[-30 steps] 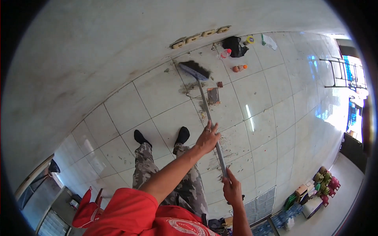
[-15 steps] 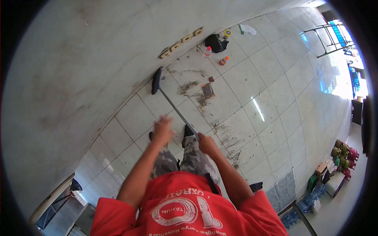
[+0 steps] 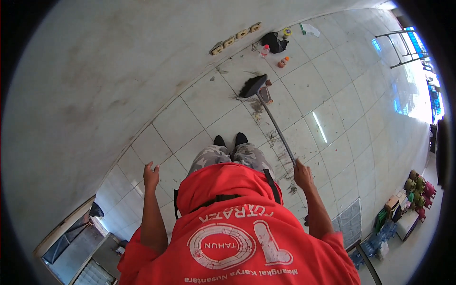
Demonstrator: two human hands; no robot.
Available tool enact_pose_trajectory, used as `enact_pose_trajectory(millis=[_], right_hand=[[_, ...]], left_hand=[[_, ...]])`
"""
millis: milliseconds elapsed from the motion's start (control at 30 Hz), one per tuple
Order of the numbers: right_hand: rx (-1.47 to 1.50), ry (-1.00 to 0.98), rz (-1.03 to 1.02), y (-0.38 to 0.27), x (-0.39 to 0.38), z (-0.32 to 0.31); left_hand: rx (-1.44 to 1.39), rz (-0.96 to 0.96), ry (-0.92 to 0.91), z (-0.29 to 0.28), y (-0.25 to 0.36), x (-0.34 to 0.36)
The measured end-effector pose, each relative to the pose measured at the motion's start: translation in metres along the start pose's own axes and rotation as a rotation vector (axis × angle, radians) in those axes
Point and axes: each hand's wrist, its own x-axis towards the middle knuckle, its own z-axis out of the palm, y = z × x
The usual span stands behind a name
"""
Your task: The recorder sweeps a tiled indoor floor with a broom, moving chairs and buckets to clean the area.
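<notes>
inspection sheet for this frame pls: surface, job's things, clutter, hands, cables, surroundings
Surface: pale tiled floor, dirt streaks and debris along the broom's path.
Job's things: broom, head down on the floor by a small brown block.
Clutter: two bottles, dark bag, row of small blocks at the wall.
Hands: right hand grips the broom handle; left hand open, empty.
Cables: nothing seen.
Surroundings: pale wall, metal frame, packaged goods at right.
</notes>
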Motion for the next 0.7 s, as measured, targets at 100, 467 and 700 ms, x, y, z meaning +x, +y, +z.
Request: enact_pose_trajectory(millis=[100, 467, 700], right_hand=[[0.056, -0.044, -0.055, -0.03, -0.035, -0.031], [-0.278, -0.127, 0.068, -0.053, 0.033, 0.033], [-0.425, 0.004, 0.255, -0.005, -0.007, -0.03]], left_hand=[[-0.009, -0.005, 0.092, 0.005, -0.04, -0.005], [0.053, 0.161, -0.087, 0.029, 0.019, 0.032], [-0.219, 0.402, -0.158, 0.047, 0.096, 0.039]])
